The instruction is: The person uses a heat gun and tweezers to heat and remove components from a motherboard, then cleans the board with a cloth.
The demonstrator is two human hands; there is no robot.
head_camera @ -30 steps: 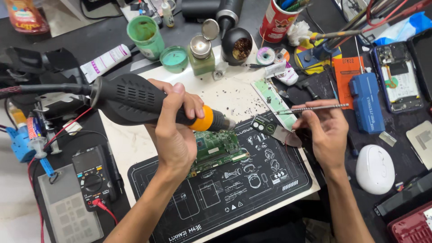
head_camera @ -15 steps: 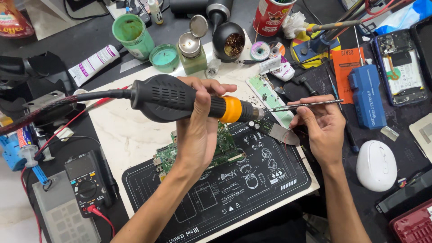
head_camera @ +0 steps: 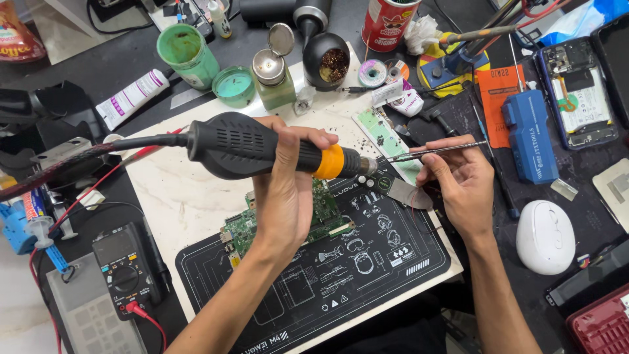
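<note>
My left hand [head_camera: 288,177] grips a black hot-air gun [head_camera: 242,144] with an orange collar, held level above the bench, nozzle pointing right. Under that hand lies a green circuit board [head_camera: 246,229] on a black repair mat [head_camera: 354,269]. My right hand [head_camera: 458,183] holds thin metal tweezers [head_camera: 439,151]; their tips sit right at the gun's nozzle. A small flat metal piece [head_camera: 406,193] lies on the mat just below the tweezers. A narrow green board strip [head_camera: 386,141] lies behind the nozzle.
A multimeter [head_camera: 128,269] with a red lead sits at the left. Green cups [head_camera: 187,56], a pump bottle [head_camera: 272,78], a brass-wool tip cleaner [head_camera: 327,62] and a red can [head_camera: 386,23] stand at the back. A blue tool [head_camera: 529,134], an opened phone [head_camera: 580,98] and a white mouse [head_camera: 545,236] lie right.
The hot-air gun has swung up and to the right, off the circuit board, until its nozzle meets the tweezers. My right hand has hardly moved.
</note>
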